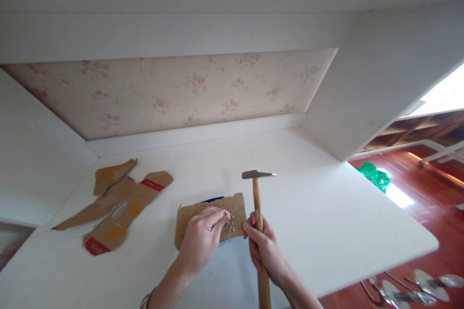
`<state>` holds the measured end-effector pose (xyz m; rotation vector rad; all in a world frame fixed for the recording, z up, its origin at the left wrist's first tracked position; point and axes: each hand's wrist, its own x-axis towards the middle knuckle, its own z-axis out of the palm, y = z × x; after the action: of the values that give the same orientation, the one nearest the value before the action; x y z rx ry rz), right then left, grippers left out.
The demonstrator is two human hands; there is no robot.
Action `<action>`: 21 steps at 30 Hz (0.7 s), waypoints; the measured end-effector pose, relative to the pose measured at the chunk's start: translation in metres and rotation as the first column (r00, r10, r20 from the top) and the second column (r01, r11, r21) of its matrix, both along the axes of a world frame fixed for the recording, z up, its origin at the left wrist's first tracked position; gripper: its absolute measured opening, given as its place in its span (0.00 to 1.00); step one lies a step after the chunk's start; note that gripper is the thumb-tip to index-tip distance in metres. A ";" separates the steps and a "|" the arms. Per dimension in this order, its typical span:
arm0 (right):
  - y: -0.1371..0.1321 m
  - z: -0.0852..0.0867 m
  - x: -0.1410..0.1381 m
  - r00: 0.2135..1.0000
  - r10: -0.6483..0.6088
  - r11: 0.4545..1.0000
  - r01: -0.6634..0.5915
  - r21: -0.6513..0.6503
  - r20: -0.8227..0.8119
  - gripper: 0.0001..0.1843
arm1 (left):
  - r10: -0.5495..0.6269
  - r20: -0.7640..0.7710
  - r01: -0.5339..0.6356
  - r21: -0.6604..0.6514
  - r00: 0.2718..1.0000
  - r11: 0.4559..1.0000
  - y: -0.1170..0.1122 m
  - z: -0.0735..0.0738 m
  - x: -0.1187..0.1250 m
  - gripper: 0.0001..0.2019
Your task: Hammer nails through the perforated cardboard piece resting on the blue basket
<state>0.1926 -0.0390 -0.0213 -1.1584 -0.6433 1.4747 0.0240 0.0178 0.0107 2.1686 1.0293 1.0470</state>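
A brown cardboard piece (188,219) studded with several small nails lies on the white desk top (326,212), with a blue edge showing behind it. My left hand (201,241) rests on the cardboard, fingers pinched together near the nail heads (234,224); what they pinch is too small to make out. My right hand (264,248) is wrapped round the wooden handle of a hammer (257,198), held upright, its metal head above the cardboard's right edge.
Torn cardboard scraps (116,207) with red labels lie at the left of the desk. A floral-papered back wall and white side panels enclose the desk. Beyond the right edge are a red wooden floor, a green bag (375,176) and metal objects (409,289).
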 end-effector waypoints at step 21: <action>-0.010 0.010 0.005 0.993 -0.011 1.000 0.012 -0.011 0.121 0.23 | -0.029 -0.012 0.030 0.054 0.999 0.998 0.000 -0.006 0.002 0.08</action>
<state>0.1972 -0.0485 -0.0117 -1.2656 -0.7100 1.4082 0.0259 0.0177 0.0047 2.2286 0.9815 1.0611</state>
